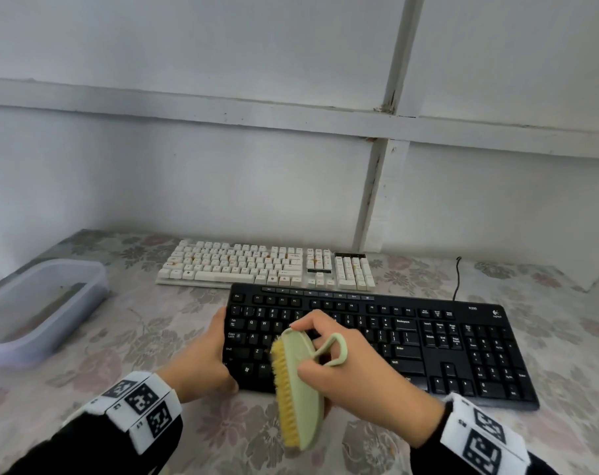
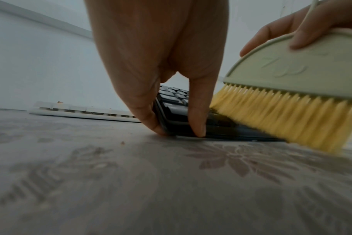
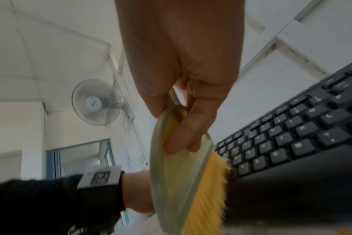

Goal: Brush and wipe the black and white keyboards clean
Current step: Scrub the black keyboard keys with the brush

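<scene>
a person's two hands work at a table covered in a faded floral cloth (image 1: 428, 437). much is hidden or cut off: the left hand (image 1: 202, 358) covers the near left corner of the black keyboard (image 1: 428, 341), the right hand (image 1: 356, 368) and the brush (image 1: 299, 395) block the middle letter keys, and both forearms run out of the bottom of the head view, showing only black sleeves and white wristbands printed with square black codes. in the left wrist view the brush is smeared by motion blur, and most of the black keyboard sits behind the fingers. the left hand grips the keyboard's left end, thumb on the front edge and fingers curled along the side, fingertips (image 2: 198, 127) touching the cloth. the right hand holds the brush, fingers wrapped over its smooth, pale green, oval plastic back, with a loop handle of the same plastic showing beside the knuckles. the brush is tilted on edge, its dense, straight yellow bristles (image 2: 281, 117) lying against the front left part of the black keyboard. the black keyboard is flat, matte and low-keyed, lying nearest the person. just behind it, apart, lies the white keyboard (image 1: 267, 269), with taller cream keycaps flecked with orange-brown specks. at far left a translucent plastic tub (image 1: 85, 286) with rounded corners is partly cut off by the frame edge; its contents are hard to make out.
</scene>
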The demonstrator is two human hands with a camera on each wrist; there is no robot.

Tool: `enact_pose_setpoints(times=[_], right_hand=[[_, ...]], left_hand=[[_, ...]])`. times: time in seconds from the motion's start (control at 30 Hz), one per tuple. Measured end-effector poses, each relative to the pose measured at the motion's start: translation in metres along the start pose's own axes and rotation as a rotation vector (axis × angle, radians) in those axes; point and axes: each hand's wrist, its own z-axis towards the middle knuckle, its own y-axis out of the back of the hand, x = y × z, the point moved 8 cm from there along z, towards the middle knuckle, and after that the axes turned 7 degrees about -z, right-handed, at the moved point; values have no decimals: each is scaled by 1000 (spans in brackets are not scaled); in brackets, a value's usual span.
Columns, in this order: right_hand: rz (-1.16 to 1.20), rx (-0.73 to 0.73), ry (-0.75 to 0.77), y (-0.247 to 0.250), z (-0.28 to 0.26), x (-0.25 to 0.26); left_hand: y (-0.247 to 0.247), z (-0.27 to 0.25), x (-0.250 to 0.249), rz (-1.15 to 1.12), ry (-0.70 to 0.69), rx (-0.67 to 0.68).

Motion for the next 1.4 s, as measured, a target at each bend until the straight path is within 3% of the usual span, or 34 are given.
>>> enact_pose_setpoints(times=[0.33, 0.6, 0.83, 1.13, 1.4], right_hand=[[150, -302, 73, 54, 36, 23], [-38, -120, 40, 3, 30, 14], [19, -1, -5, -8, 14, 9], [197, -287, 68, 49, 34, 29], [10, -113, 25, 7, 28, 15]], left_hand=[[0, -1, 1, -2, 20, -2], [1, -1, 0, -13, 1, -9], [1, -1, -1, 2, 6, -7], [-1, -4, -5, -7, 9, 8], [0, -3, -4, -7, 0, -3]])
